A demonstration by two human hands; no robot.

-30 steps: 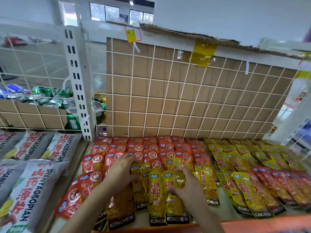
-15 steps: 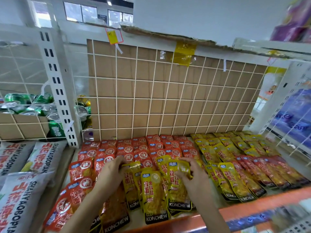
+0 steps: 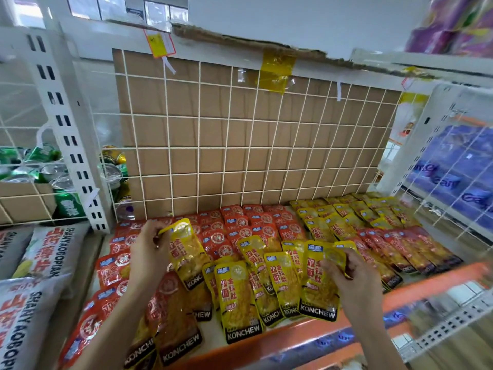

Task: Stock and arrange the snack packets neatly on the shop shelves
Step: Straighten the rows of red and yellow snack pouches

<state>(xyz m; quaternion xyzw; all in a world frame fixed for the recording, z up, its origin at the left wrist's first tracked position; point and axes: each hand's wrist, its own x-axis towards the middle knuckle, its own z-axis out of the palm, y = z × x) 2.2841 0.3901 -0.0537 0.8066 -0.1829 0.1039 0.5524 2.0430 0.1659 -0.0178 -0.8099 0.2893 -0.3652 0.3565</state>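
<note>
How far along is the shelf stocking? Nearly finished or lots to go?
Well along, it seems. Done: the red packets and the yellow rows at the back lie in overlapping lines. In hand: the left hand pinches one yellow packet; the right hand grips a second yellow packet. Left: the crooked front packets need straightening.

Purple packs [image 3: 453, 25] above right of cardboard panel [image 3: 240, 145] blurred, blue packs [image 3: 450, 180] right of it smeared, perhaps tissues, red packets [image 3: 114, 271] below it partly hidden under left hand [image 3: 148, 252].
</note>
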